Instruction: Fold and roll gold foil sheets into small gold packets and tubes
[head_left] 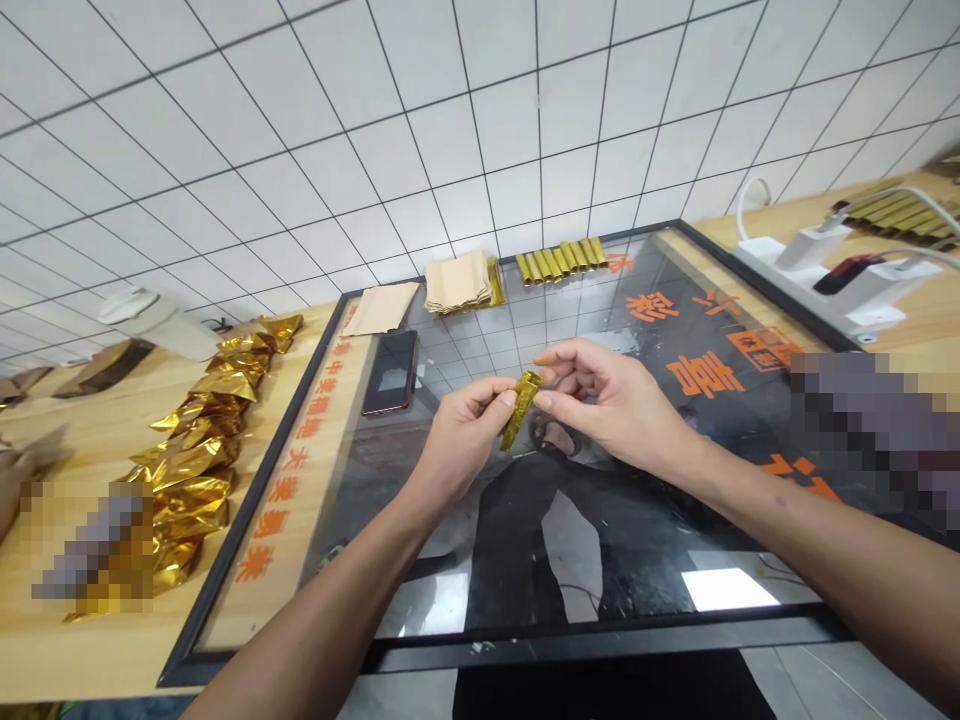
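Note:
In the head view, a small gold paper roll (517, 410) is held slanted above the glass tabletop (480, 350), its curled upper end facing me. My left hand (476, 425) pinches it between thumb and fingers from the left side. At its upper right edge is my right hand (600, 395), with the thumb and curled fingers closed against the paper. Part of that contact is hidden by the fingers. Behind both hands, several finished gold rolls (561, 262) lie in a row beside a stack of tan-backed sheets (457, 280).
More tan paper (381, 307) and a phone (390, 372) lie at the left of the glass. Folded gold foil pieces (206, 450) line the wooden table (45, 650), near another person's hand (15, 480). A power strip (817, 290) with cables stands at the right.

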